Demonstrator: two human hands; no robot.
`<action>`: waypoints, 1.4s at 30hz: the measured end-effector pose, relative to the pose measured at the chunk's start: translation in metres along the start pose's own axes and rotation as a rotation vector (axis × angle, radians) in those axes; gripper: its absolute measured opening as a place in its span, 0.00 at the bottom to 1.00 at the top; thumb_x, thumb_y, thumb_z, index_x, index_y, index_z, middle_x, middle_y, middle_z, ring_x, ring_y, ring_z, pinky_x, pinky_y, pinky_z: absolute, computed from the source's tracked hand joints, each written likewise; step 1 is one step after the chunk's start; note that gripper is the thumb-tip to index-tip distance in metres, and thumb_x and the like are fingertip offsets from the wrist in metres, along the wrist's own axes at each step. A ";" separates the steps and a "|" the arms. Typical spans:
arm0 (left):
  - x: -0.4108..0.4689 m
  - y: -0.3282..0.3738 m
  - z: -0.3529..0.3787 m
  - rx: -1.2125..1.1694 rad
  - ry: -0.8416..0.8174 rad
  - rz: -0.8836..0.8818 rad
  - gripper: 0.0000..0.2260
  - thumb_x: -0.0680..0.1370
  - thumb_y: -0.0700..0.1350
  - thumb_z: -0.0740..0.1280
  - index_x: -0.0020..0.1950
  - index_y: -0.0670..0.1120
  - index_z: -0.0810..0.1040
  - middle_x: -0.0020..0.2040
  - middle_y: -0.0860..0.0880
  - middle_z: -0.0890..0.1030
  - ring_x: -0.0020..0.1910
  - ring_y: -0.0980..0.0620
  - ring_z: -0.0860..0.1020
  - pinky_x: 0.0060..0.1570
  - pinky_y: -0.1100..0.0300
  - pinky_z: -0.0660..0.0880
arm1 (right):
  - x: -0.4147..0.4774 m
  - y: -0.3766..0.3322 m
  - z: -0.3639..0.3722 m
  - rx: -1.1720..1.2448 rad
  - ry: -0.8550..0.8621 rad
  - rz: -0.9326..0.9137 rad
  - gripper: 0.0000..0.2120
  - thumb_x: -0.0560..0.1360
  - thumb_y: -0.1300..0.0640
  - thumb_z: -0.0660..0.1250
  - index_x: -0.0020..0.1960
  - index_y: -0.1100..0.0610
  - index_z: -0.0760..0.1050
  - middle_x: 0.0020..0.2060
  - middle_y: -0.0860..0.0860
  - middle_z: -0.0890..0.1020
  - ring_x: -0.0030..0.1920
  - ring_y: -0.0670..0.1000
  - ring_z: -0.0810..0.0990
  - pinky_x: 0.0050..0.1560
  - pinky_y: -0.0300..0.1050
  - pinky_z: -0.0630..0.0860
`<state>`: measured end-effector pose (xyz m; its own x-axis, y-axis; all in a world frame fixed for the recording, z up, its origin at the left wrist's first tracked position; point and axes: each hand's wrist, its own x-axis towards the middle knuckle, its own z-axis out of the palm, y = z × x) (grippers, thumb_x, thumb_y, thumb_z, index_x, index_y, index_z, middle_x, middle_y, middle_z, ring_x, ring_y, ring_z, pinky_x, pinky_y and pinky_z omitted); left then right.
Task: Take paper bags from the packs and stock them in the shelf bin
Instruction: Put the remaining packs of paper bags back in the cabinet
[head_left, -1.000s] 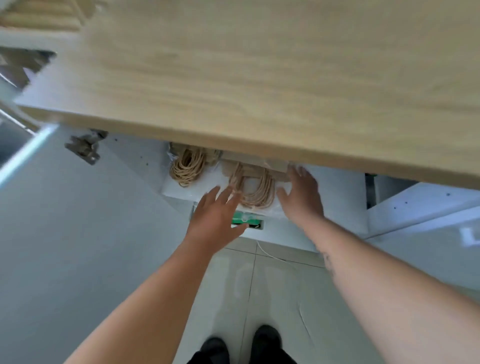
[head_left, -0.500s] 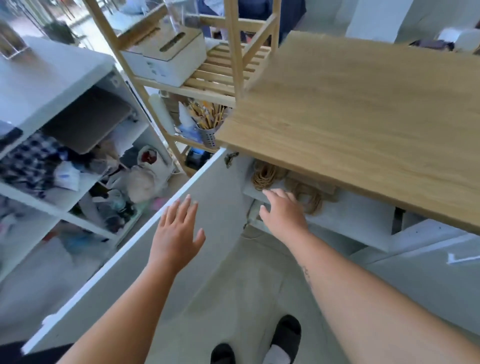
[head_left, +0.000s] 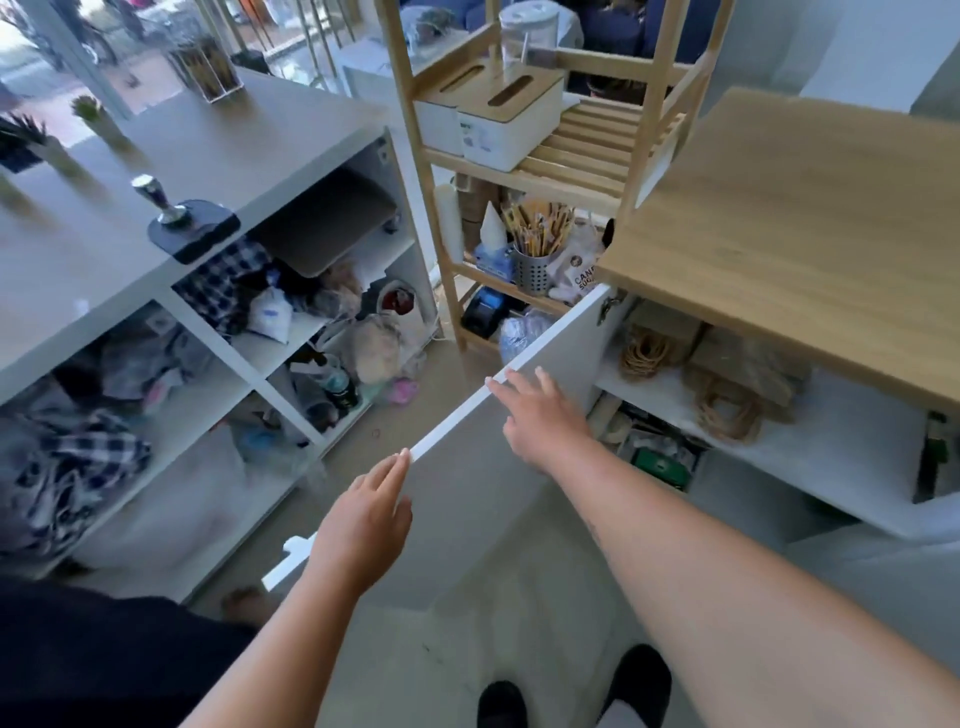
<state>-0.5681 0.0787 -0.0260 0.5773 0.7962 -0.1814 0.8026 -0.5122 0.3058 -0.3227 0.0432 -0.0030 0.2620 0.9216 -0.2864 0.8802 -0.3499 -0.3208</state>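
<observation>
Bags (head_left: 737, 384) w/ twine handles lie beyond right hand (head_left: 540, 415): light, floppy, best pinched at handles. Both hands open, empty; left hand (head_left: 363, 519) by door (head_left: 467, 493) edge.

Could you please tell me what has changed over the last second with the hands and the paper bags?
Both hands left the brown paper bags with twine handles: the left hand and right hand now rest open at the white cabinet door edge. The bags remain on the white shelf.

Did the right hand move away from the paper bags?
Yes. The right hand was touching the paper bags on the shelf under the wooden counter; now it has pulled back toward the open white cabinet door, empty.
</observation>
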 end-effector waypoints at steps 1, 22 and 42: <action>-0.002 -0.002 0.000 -0.017 0.016 0.002 0.27 0.82 0.47 0.61 0.80 0.50 0.58 0.77 0.54 0.64 0.71 0.48 0.69 0.66 0.54 0.69 | 0.002 -0.005 0.004 -0.022 -0.024 -0.006 0.29 0.81 0.59 0.54 0.79 0.44 0.52 0.80 0.46 0.51 0.79 0.60 0.47 0.74 0.55 0.56; 0.031 0.043 -0.002 -0.082 0.042 0.306 0.12 0.78 0.48 0.64 0.57 0.48 0.83 0.53 0.52 0.84 0.56 0.49 0.80 0.51 0.56 0.77 | -0.081 0.022 0.036 -0.025 0.051 0.175 0.27 0.76 0.33 0.53 0.72 0.43 0.61 0.80 0.44 0.46 0.79 0.58 0.48 0.74 0.62 0.54; 0.087 0.295 0.068 0.350 -0.219 0.847 0.26 0.85 0.51 0.51 0.81 0.49 0.46 0.82 0.53 0.45 0.80 0.46 0.44 0.78 0.47 0.47 | -0.230 0.213 0.037 -0.031 0.241 0.617 0.22 0.85 0.51 0.49 0.78 0.50 0.55 0.63 0.49 0.76 0.58 0.58 0.74 0.50 0.52 0.73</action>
<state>-0.2709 -0.0247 -0.0154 0.9763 0.0541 -0.2095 0.0815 -0.9889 0.1244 -0.2105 -0.2493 -0.0389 0.7997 0.5668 -0.1983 0.5503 -0.8239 -0.1355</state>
